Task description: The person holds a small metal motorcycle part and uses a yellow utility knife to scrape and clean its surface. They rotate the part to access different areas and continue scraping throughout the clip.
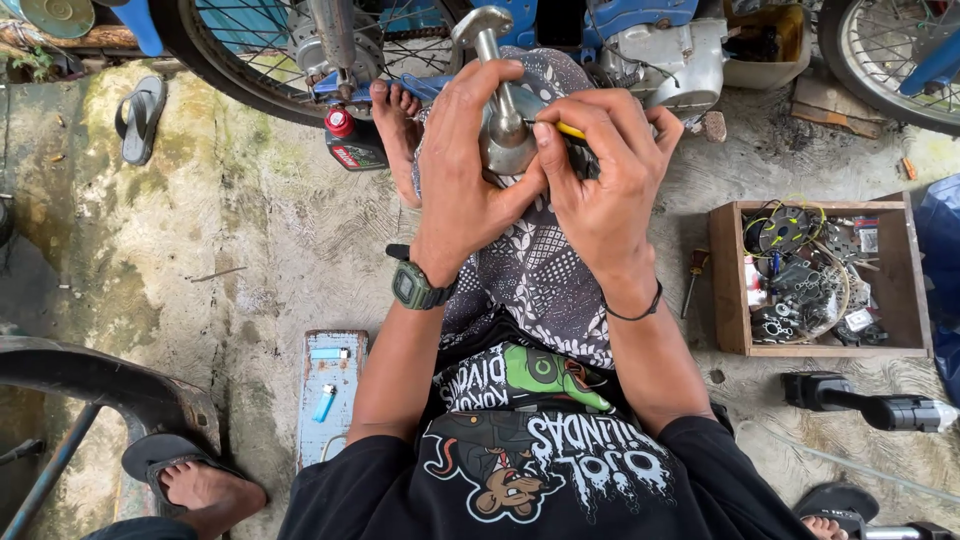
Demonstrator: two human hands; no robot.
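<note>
A grey metal motorcycle part [503, 125] with a bent lever is gripped in the left hand [462, 165], fingers closed around it above the lap. A yellow-handled tool [570, 130] is pinched in the closed right hand [600, 175] against the part. A wooden parts box [730, 280] is seen on the concrete floor [250, 230] nearby.

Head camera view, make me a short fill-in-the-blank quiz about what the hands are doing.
1. The left hand grips a ____ part.
2. The right hand holds a tool with a ____ handle.
3. A watch sits on the ____ wrist.
4. The crate of parts is made of ____.

Missing words: metal; yellow; left; wood
</note>
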